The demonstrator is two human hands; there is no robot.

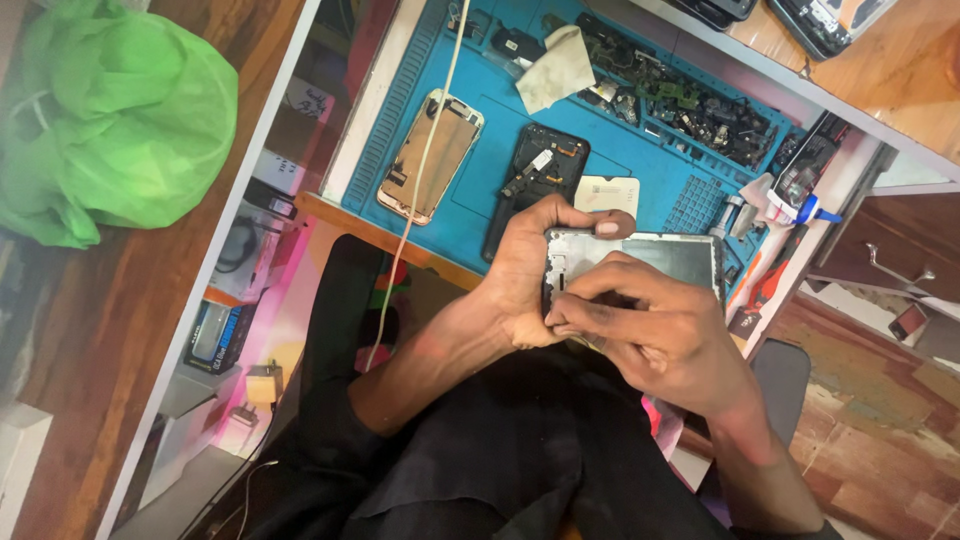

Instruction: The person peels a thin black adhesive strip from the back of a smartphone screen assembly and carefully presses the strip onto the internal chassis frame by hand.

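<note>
Both hands meeting just right of centre, over the lap, at the near edge of the table (pixel 372 100). Left hand (pixel 525 275) wrapped around the short end of an opened phone body (pixel 660 258), thumb laid flat along its upper edge, fingers curled underneath: a firm hold. Right hand (pixel 655 325) at five o'clock from the left, fingertips (pixel 562 318) pinched together against the phone's corner; whether anything small sits between them, impossible to tell. Phone body tilted, grey inner plate facing up, reaching toward three o'clock. On the blue work mat (pixel 660 170), at eleven o'clock from the hands, a gold-rimmed phone frame (pixel 432 155) lying flat, crossed by a white cable (pixel 418 170). At twelve o'clock, a dark phone housing (pixel 535 180), just beside the left thumb. Farther up, a crumpled cloth (pixel 555 68) and loose dark parts (pixel 700 105). At nine o'clock, well apart, a green plastic bag (pixel 110 120).
</note>
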